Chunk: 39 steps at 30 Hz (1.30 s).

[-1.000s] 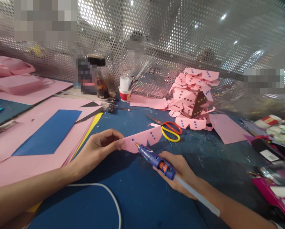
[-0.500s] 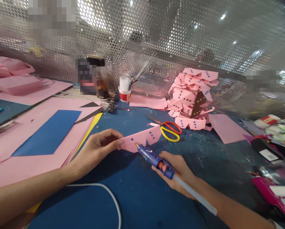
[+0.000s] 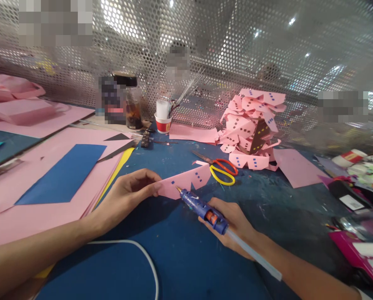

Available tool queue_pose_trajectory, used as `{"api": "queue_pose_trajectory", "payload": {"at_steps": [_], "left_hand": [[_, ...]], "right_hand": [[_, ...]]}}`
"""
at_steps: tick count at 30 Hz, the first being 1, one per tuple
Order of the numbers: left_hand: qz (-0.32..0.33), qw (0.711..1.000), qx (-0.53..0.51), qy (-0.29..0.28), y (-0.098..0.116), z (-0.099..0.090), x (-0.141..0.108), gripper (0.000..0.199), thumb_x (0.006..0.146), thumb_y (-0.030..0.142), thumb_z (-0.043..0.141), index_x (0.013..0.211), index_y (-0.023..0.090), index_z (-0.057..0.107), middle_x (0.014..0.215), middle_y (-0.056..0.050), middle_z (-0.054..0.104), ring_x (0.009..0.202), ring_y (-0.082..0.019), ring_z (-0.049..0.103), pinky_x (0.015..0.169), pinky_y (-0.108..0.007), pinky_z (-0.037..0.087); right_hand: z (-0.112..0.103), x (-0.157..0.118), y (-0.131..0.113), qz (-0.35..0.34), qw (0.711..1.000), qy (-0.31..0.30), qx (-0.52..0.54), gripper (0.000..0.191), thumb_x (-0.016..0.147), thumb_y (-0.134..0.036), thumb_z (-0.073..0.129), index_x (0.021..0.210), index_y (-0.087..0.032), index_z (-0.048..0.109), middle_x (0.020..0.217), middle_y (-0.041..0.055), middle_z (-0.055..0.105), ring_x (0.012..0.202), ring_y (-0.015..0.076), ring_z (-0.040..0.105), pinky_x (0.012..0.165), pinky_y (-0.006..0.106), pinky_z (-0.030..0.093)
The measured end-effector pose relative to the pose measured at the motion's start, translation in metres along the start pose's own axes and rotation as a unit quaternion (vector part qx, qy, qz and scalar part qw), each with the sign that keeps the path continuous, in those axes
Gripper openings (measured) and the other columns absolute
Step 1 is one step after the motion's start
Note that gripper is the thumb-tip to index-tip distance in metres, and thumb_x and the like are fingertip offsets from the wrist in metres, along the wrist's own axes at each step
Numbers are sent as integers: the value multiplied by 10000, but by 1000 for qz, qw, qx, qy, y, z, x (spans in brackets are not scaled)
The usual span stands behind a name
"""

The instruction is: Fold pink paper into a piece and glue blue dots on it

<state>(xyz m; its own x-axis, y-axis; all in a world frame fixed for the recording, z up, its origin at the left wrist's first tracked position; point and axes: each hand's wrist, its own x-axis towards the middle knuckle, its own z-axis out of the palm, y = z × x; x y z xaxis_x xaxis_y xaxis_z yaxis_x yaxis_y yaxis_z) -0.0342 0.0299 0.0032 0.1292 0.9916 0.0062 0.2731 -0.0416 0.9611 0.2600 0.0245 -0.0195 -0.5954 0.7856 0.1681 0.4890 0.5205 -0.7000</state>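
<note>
My left hand (image 3: 136, 189) pinches the left end of a pink paper cutout (image 3: 181, 182), which has a notch in its lower edge and small blue squares on its face. Wrapped round a blue hot glue gun (image 3: 199, 208) is my right hand (image 3: 231, 218). The gun's brass tip is at the cutout's face, just below a blue square; whether it touches I cannot tell. A clear glue stick (image 3: 256, 256) juts out of the gun's back. Scissors (image 3: 224, 171) with red and yellow handles lie beyond the cutout's right end.
A heap of similar pink cutouts (image 3: 245, 133) stands at the back right. To the left are pink sheets (image 3: 61, 221) with a blue paper piece (image 3: 64, 175) on top. A red and white cup (image 3: 163, 124) and a lidded jar (image 3: 133, 106) stand before the perforated metal panel (image 3: 211, 50). A white cord (image 3: 142, 250) curves in front.
</note>
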Motion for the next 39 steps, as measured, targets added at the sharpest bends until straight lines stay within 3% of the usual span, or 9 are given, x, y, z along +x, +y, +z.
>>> {"api": "queue_pose_trajectory", "payload": {"at_steps": [15, 39], "left_hand": [[1, 1000, 17, 1, -1, -1, 0, 281, 867, 491, 641, 894, 212, 664, 821, -13, 675, 774, -175, 599, 687, -257, 465], [1, 1000, 7, 5, -1, -1, 0, 293, 848, 501, 656, 879, 210, 674, 825, -18, 682, 769, -178, 603, 671, -252, 469]], "right_hand": [[0, 1, 0, -7, 1000, -4, 2, 120, 851, -148, 591, 868, -220, 496, 750, -44, 562, 614, 96, 460, 564, 225, 344], [0, 0, 2, -2, 1000, -8, -12, 148, 874, -164, 600, 860, -226, 467, 741, -50, 553, 614, 94, 456, 570, 216, 329]]}}
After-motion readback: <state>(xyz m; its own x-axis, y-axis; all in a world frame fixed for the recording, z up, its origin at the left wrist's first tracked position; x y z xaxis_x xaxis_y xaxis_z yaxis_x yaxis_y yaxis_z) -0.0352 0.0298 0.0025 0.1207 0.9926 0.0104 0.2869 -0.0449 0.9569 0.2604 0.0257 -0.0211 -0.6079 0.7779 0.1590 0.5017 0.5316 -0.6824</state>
